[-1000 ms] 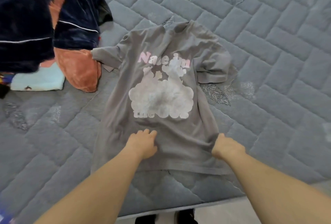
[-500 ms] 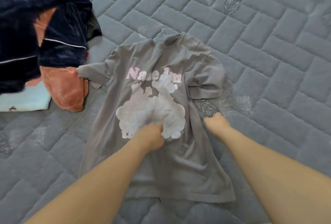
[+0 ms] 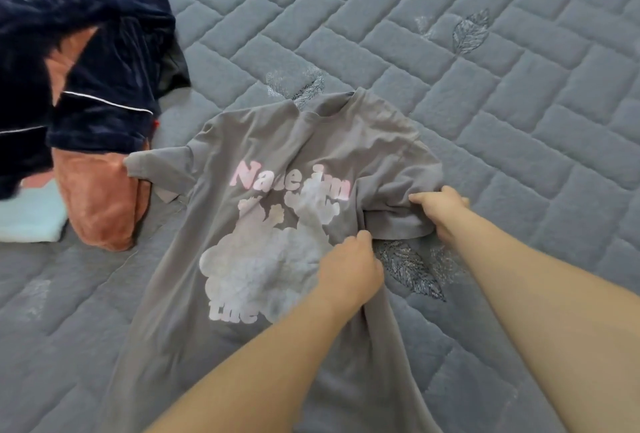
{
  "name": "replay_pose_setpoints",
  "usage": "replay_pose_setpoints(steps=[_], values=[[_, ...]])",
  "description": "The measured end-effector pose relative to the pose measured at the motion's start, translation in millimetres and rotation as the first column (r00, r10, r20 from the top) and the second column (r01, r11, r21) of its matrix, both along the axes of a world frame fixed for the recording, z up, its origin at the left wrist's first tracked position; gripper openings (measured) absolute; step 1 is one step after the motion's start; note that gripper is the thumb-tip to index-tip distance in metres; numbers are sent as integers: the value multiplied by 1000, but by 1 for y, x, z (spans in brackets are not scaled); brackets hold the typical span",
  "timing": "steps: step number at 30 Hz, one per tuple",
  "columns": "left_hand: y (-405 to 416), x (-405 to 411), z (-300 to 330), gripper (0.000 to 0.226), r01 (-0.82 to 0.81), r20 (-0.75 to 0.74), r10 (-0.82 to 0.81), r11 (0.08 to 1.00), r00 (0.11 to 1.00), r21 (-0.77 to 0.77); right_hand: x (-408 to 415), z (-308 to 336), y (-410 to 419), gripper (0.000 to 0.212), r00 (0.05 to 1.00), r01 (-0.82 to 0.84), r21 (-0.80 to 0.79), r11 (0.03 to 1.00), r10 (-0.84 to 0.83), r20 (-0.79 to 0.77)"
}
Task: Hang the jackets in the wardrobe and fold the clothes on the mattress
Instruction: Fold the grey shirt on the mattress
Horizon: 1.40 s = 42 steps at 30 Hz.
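A grey T-shirt (image 3: 263, 155) with pink lettering and a pale print lies spread on the quilted grey mattress (image 3: 485, 93), collar away from me. My right hand (image 3: 440, 211) grips the shirt's right sleeve, its fingers curled round the bunched cloth. My left hand (image 3: 349, 270) pinches the shirt's right side just below the armpit. The left sleeve lies flat toward the pile of clothes.
A heap of clothes sits at the left: a dark navy velvet garment (image 3: 86, 62) with white piping, a rust-orange one (image 3: 97, 204) under it, and a light blue folded piece (image 3: 31, 221). Bare mattress stretches to the right and far side.
Both hands have moved up the shirt from its hem to the right sleeve area. My right hand has taken hold of the sleeve; my left hand crossed to the right side seam.
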<state>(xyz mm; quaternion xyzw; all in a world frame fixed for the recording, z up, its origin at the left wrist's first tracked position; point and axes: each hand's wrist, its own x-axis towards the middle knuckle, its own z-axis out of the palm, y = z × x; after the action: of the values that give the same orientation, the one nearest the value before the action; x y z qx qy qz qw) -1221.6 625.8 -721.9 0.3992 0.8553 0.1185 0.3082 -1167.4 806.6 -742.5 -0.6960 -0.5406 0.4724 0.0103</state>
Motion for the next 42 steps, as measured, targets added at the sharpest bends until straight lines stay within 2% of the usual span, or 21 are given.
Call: replay_pose_setpoints(steps=[3,6,9,11,13,14,16,18,19,22,24,26,29,32,34,36,37,40,42], values=[[30,-2,-11,16,-134,-214,112,986,970,-95,6,-6,17,41,984,-37,-2,999,36,-175],[49,-3,-15,24,-172,-364,77,957,928,-235,25,11,40,29,923,-18,-29,999,6,-385],[71,1,-8,22,-74,-466,-132,914,875,-398,52,31,76,20,909,-150,-75,986,108,-403],[96,9,8,28,-44,-486,-163,921,859,-387,63,44,105,20,920,-212,-107,971,162,-356],[124,23,24,27,-116,-389,-8,949,921,-294,70,49,140,21,934,-239,-98,966,201,-294],[135,31,29,24,-191,-254,127,950,959,-247,73,52,158,20,942,-249,-69,966,225,-250],[149,47,29,19,-298,75,324,923,943,-243,80,52,190,18,962,-241,33,970,243,-125],[151,62,20,23,-297,234,366,912,901,-284,87,50,209,27,962,-270,171,948,260,78],[148,69,16,26,-275,233,345,917,909,-288,90,49,211,31,950,-298,211,931,268,162],[136,80,3,30,-156,-4,163,943,987,-294,88,42,189,46,922,-348,210,914,293,252],[124,77,-5,39,-51,11,60,917,998,-396,80,30,159,52,868,-455,210,865,378,323],[111,68,-11,36,35,64,-10,913,998,-406,69,16,129,53,787,-601,247,760,508,350],[90,28,-14,17,-53,-14,51,965,999,-258,38,2,95,58,671,-740,245,627,664,328],[68,-40,-19,22,-247,-154,221,953,963,-176,-5,-2,83,65,593,-805,251,537,741,314],[57,-93,-21,31,-337,-319,300,939,899,-67,-38,1,90,68,599,-799,277,533,745,293],[61,-149,-21,50,-329,-489,284,944,825,-6,-72,3,106,68,624,-780,302,548,715,315],[68,-178,-20,53,-319,-519,278,948,808,10,-89,5,114,68,629,-777,291,558,697,343],[100,-253,-17,40,-286,-523,293,953,801,96,-133,5,129,67,646,-752,168,637,662,380],[116,-285,-16,37,-280,-542,258,959,800,44,-153,-1,131,57,651,-747,118,654,683,333]])
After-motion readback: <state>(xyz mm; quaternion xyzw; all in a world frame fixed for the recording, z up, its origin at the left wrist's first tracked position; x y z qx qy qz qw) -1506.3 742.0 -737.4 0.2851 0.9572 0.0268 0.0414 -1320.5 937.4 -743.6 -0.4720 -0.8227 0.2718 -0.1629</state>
